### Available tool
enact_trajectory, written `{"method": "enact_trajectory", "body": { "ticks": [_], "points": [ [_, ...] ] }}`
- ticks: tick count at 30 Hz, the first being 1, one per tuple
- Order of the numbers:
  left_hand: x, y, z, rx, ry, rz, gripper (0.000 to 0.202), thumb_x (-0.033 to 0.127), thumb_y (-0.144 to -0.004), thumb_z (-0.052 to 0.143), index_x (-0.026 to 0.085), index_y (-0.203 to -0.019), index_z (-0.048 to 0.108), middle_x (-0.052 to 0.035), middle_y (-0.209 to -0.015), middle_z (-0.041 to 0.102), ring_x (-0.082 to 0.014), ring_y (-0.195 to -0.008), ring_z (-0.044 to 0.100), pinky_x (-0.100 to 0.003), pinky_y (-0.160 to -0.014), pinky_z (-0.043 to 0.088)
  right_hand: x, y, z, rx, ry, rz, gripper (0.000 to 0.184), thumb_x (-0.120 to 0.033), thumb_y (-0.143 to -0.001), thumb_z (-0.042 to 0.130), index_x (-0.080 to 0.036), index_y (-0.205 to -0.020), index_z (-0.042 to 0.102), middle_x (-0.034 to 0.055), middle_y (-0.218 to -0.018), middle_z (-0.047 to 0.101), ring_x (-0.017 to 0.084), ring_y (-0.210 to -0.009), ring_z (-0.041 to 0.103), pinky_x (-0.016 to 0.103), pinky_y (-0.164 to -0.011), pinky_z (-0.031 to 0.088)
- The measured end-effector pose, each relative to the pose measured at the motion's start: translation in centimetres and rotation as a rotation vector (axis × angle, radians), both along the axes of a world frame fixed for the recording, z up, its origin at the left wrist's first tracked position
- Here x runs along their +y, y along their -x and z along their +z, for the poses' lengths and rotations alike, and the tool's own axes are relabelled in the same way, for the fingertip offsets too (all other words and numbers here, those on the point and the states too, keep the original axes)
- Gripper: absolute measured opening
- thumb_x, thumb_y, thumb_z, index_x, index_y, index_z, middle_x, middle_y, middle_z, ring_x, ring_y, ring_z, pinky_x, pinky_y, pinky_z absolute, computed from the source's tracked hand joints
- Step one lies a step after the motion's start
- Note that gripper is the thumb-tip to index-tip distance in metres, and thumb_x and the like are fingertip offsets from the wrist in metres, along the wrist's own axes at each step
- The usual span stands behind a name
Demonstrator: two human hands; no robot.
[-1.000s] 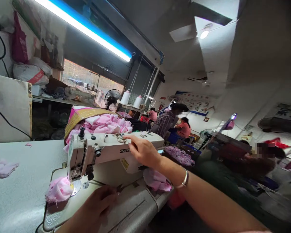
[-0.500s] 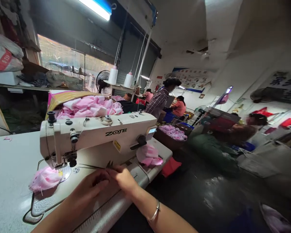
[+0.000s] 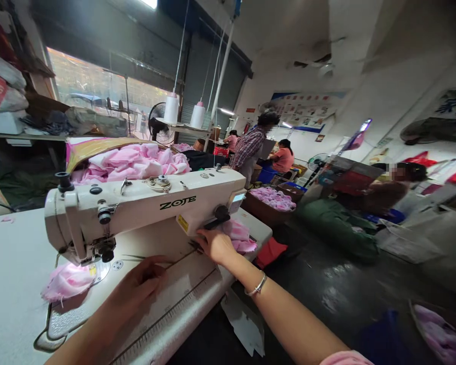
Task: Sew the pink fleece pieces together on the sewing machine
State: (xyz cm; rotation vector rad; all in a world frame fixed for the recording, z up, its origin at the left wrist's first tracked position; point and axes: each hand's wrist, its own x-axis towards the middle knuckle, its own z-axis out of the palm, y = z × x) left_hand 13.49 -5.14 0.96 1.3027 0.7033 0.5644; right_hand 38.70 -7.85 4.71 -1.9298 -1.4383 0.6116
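Sewing machine [image 3: 148,203] on white table [image 3: 11,294], pink cloth [image 3: 66,281] by its needle end [image 3: 104,248]; left hand [image 3: 142,281] loosely curled, thumb and fingers apart, right hand [image 3: 216,247] low beside the upright [image 3: 188,225], grip unclear; best done fingers clear of needle.

The right hand [image 3: 216,247], wearing a thin silver metal bangle [image 3: 258,288], reaches to small dark pointed blades [image 3: 195,245] beside the white ZOJE sewing machine [image 3: 144,203]; its grip is unclear. The left hand [image 3: 141,283] hovers half-curled nearby. Crumpled pink-and-white cloth [image 3: 68,282] lies by the round metal needle plate [image 3: 102,274].
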Motion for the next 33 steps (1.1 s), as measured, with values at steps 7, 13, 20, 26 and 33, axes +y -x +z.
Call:
{"method": "enact_trajectory", "body": {
  "ticks": [7,13,20,26,33],
  "points": [
    [-0.2,0.1,0.2,-0.034,0.098,0.073,0.025,0.028,-0.061,0.070,0.019,-0.074,0.052,-0.0032,-0.102,0.065,-0.0207,-0.097,0.057,-0.028,-0.081,0.042,-1.3,3.5,-0.9,0.452,-0.015,0.065,0.043,-0.050,-0.087,0.045,-0.017,-0.104,0.067,0.0085,-0.095,0.065,0.012,-0.058,0.050,0.023,-0.047,0.038],
    [-0.2,0.5,0.7,-0.052,0.188,0.069,0.038,0.045,-0.069,0.071,0.018,-0.092,0.057,-0.0070,-0.101,0.065,-0.0197,-0.092,0.061,-0.031,-0.078,0.047,-1.5,6.3,-1.9,0.929,-0.044,0.031,0.035,-0.040,-0.088,0.040,-0.022,-0.104,0.066,0.0082,-0.104,0.065,0.009,-0.060,0.052,0.018,-0.039,0.035],
    [0.1,0.6,1.3,0.070,0.017,0.132,0.043,0.052,-0.067,0.069,0.015,-0.087,0.061,-0.0048,-0.075,0.064,-0.0136,-0.057,0.053,-0.024,-0.050,0.036,-1.5,7.7,-3.1,1.229,-0.030,0.022,0.025,-0.038,-0.091,0.043,-0.028,-0.097,0.066,0.0041,-0.115,0.065,0.018,-0.095,0.063,0.032,-0.071,0.053],
    [-0.1,0.7,1.6,0.052,-0.048,0.219,0.037,0.039,-0.066,0.073,0.016,-0.092,0.064,0.0033,-0.060,0.055,-0.0089,-0.052,0.042,-0.021,-0.049,0.033,-1.5,9.2,-3.0,1.358,-0.022,0.032,0.025,-0.035,-0.092,0.044,-0.025,-0.097,0.065,0.0069,-0.110,0.067,0.019,-0.100,0.064,0.037,-0.086,0.050],
    [-0.3,0.2,1.5,-0.017,-0.118,0.241,0.024,0.028,-0.069,0.068,0.020,-0.092,0.070,-0.0056,-0.091,0.070,-0.0169,-0.075,0.061,-0.025,-0.060,0.047,-1.7,11.9,-2.3,1.457,-0.041,0.055,0.024,-0.035,-0.085,0.056,-0.024,-0.103,0.068,0.0022,-0.081,0.068,0.016,-0.071,0.062,0.031,-0.069,0.050]
  ]
}}
